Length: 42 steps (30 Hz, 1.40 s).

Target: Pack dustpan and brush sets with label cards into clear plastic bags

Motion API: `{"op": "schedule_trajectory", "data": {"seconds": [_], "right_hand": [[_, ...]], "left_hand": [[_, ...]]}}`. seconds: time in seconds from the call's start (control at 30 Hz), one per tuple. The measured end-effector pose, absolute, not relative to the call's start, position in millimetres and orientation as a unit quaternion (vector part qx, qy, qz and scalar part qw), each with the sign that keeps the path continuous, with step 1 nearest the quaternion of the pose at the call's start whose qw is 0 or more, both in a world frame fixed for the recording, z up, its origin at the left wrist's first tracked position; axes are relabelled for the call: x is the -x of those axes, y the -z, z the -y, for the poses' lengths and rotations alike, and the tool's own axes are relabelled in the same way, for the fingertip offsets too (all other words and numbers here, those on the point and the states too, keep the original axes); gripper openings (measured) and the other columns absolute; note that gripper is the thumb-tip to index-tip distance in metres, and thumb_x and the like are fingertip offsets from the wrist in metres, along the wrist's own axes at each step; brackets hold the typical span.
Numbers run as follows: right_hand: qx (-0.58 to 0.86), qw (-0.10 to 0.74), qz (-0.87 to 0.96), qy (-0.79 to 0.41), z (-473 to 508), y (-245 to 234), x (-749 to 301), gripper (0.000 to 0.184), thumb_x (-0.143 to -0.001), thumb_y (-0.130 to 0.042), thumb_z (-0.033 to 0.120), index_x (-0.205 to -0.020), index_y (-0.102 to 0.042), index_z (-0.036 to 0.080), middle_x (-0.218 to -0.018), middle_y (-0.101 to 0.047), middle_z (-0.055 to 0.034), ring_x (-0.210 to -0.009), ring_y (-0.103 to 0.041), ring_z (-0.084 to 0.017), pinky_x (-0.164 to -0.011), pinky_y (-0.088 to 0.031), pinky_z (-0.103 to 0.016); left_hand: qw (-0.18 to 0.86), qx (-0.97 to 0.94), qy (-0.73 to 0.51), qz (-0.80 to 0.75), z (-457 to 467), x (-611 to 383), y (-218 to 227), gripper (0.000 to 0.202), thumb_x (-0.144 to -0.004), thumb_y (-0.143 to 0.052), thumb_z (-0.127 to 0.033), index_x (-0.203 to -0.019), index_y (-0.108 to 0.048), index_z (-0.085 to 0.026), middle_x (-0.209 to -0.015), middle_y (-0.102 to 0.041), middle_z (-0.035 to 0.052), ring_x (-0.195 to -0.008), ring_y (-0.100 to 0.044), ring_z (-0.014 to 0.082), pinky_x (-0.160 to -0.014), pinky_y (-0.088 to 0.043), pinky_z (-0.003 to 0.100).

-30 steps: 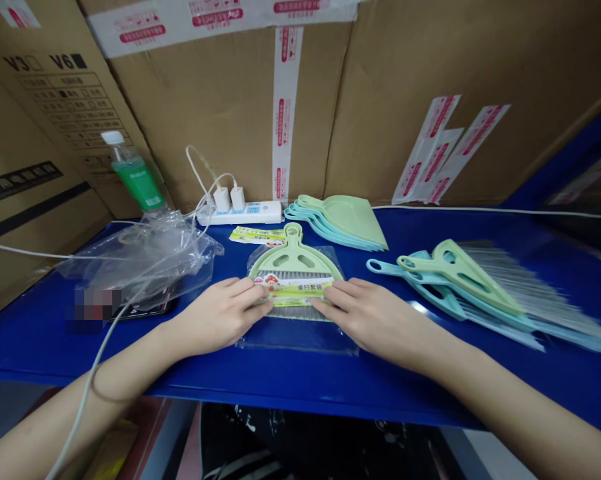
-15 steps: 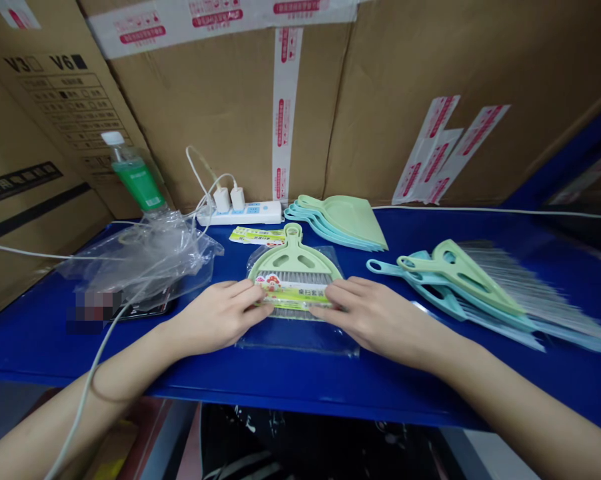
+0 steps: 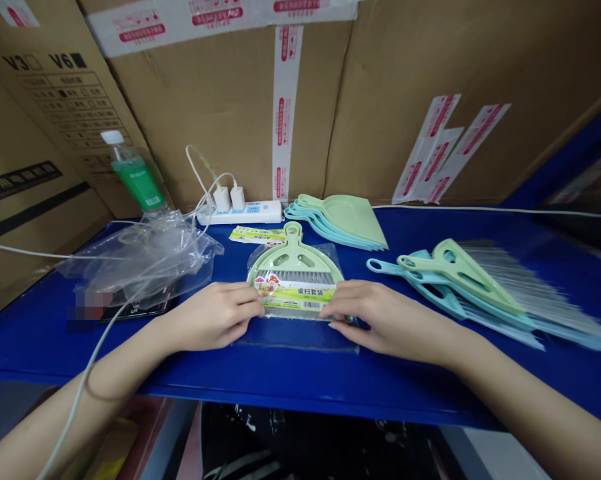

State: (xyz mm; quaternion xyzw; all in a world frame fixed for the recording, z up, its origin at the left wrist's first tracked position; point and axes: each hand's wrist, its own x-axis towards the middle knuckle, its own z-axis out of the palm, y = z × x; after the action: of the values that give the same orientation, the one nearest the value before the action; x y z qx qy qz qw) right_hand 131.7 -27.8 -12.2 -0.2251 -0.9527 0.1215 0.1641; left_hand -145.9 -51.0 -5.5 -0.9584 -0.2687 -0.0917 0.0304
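Observation:
A green dustpan (image 3: 293, 248) with a grey-bristled hand brush (image 3: 300, 277) on it lies in a clear plastic bag (image 3: 290, 337), handles pointing away from me. A paper label (image 3: 295, 295) with red mushrooms lies across the bristles. My left hand (image 3: 220, 317) is closed at the set's left edge, its fingertips at the label's end. On the opposite side my right hand (image 3: 368, 313) has its fingertips on the label's right end and thumb just below, closed on the bag's edge. The bag's grip under the fingers is partly hidden.
To the right lie several hand brushes (image 3: 480, 287); stacked dustpans (image 3: 350, 217) stand behind. Spare labels (image 3: 258, 235) lie near a power strip (image 3: 260, 212). On the left are clear bags (image 3: 145, 257), a bottle (image 3: 138, 177) and a cable (image 3: 88, 373). Cardboard boxes (image 3: 210, 107) wall the back.
Both hands have drawn slightly outward from the label, uncovering more of its print. The label now lies flatter across the brush. The set stays in place.

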Motion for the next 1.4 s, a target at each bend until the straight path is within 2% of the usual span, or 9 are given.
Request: {"op": "schedule_trajectory", "data": {"seconds": [0.17,0.3,0.43,0.73,1.0,1.1,1.2,1.3,1.4], "right_hand": [[0.24,0.162,0.948,-0.129,26,12,-132,0.018,-0.087,-0.052,0.011,-0.085,-0.068,0.018,-0.078,-0.07,-0.0022,-0.073,-0.06,-0.016,-0.081,-0.043,-0.035],[0.247,0.163,0.949,-0.112,24,14,-131,0.021,-0.089,-0.049,0.011,-0.08,-0.066,0.018,-0.075,-0.067,-0.0025,-0.07,-0.058,-0.016,-0.076,-0.043,-0.033],[0.273,0.166,0.943,-0.094,22,17,-132,0.02,-0.088,-0.047,0.01,-0.084,-0.064,0.019,-0.082,-0.064,-0.0043,-0.073,-0.058,-0.016,-0.07,-0.045,-0.031],[0.289,0.14,0.942,-0.1,20,11,-138,0.015,-0.085,-0.057,0.01,-0.075,-0.064,0.019,-0.077,-0.065,-0.0027,-0.082,-0.053,-0.02,-0.074,-0.042,-0.036],[0.254,0.123,0.956,-0.084,18,6,-144,0.023,-0.09,-0.05,0.014,-0.076,-0.067,0.021,-0.077,-0.068,-0.0029,-0.081,-0.055,-0.02,-0.073,-0.043,-0.035],[0.24,0.106,0.961,-0.091,19,3,-150,0.032,-0.09,-0.042,0.009,-0.083,-0.07,0.023,-0.083,-0.07,-0.0032,-0.086,-0.057,-0.02,-0.077,-0.044,-0.035],[0.237,0.084,0.961,-0.112,20,-1,-154,0.035,-0.08,-0.044,0.004,-0.093,-0.071,0.022,-0.094,-0.07,-0.0049,-0.097,-0.058,-0.021,-0.084,-0.045,-0.036],[0.244,0.073,0.958,-0.13,22,-4,-155,0.027,-0.075,-0.052,0.009,-0.093,-0.068,0.02,-0.097,-0.069,-0.0061,-0.102,-0.057,-0.022,-0.087,-0.045,-0.037],[0.257,0.076,0.954,-0.135,23,-6,-154,0.014,-0.077,-0.06,0.017,-0.088,-0.066,0.02,-0.095,-0.068,-0.0057,-0.1,-0.058,-0.023,-0.087,-0.045,-0.038]], "left_hand": [[0.008,0.954,0.084,0.287,50,146,3,0.025,-0.09,-0.037,-0.012,-0.09,-0.062,-0.017,-0.079,-0.062,0.0034,-0.074,-0.054,0.0148,-0.063,-0.045,0.025],[0.0,0.949,0.084,0.303,51,147,1,0.023,-0.089,-0.039,-0.012,-0.088,-0.061,-0.018,-0.076,-0.062,0.0022,-0.073,-0.053,0.0144,-0.062,-0.044,0.025],[-0.014,0.946,0.081,0.315,51,148,1,0.021,-0.088,-0.04,-0.013,-0.09,-0.061,-0.017,-0.075,-0.062,0.0014,-0.071,-0.053,0.0141,-0.061,-0.042,0.025],[-0.044,0.944,0.063,0.321,50,149,-2,0.021,-0.087,-0.038,-0.013,-0.089,-0.059,-0.017,-0.079,-0.062,0.0023,-0.075,-0.055,0.0152,-0.065,-0.043,0.026],[-0.1,0.937,0.036,0.332,50,155,-7,0.038,-0.073,-0.038,0.001,-0.098,-0.059,-0.02,-0.094,-0.062,0.0016,-0.086,-0.058,0.0144,-0.072,-0.045,0.024],[-0.115,0.936,0.033,0.332,49,156,-9,0.035,-0.076,-0.041,-0.002,-0.099,-0.058,-0.021,-0.094,-0.061,0.0016,-0.086,-0.058,0.0144,-0.072,-0.045,0.024],[-0.122,0.936,0.026,0.328,49,154,-10,0.023,-0.08,-0.044,-0.008,-0.093,-0.058,-0.021,-0.091,-0.06,0.0014,-0.084,-0.058,0.0148,-0.07,-0.045,0.024],[-0.115,0.935,0.027,0.334,48,152,-9,0.015,-0.087,-0.043,-0.016,-0.086,-0.057,-0.02,-0.087,-0.06,0.0013,-0.08,-0.057,0.0143,-0.068,-0.044,0.023],[-0.105,0.931,0.045,0.347,47,150,-7,0.023,-0.093,-0.037,-0.022,-0.08,-0.055,-0.019,-0.08,-0.058,0.0007,-0.071,-0.056,0.0126,-0.063,-0.042,0.023]]}}
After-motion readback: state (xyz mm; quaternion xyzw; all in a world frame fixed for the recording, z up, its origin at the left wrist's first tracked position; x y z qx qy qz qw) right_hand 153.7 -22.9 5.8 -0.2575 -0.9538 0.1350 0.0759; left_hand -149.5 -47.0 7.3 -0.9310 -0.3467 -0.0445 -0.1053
